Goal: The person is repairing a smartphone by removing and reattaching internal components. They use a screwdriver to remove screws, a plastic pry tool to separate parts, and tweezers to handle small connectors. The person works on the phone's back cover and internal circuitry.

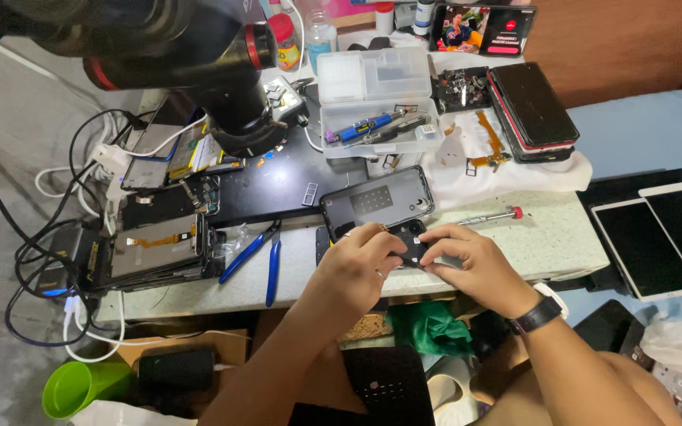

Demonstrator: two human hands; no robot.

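Note:
My left hand (pixel 361 264) and my right hand (pixel 475 264) meet at the near edge of a small white table (pixel 562 237). Both pinch a small black phone part (pixel 414 243) between their fingertips. Just beyond it lies an open black phone body (pixel 376 201), back side up with a grey pad inside. A thin screwdriver with a red cap (pixel 495 215) lies right of that, close to my right hand. A dark watch (pixel 537 315) sits on my right wrist.
Blue-handled pliers (pixel 258 252) lie left of my hands. A stack of opened phones (pixel 155 244) and tangled cables (pixel 49 260) fill the left edge. A clear parts box with tools (pixel 376 99), stacked phones (pixel 532 110), two white tablets (pixel 665 233) and a black microscope (pixel 215 71) surround the work spot.

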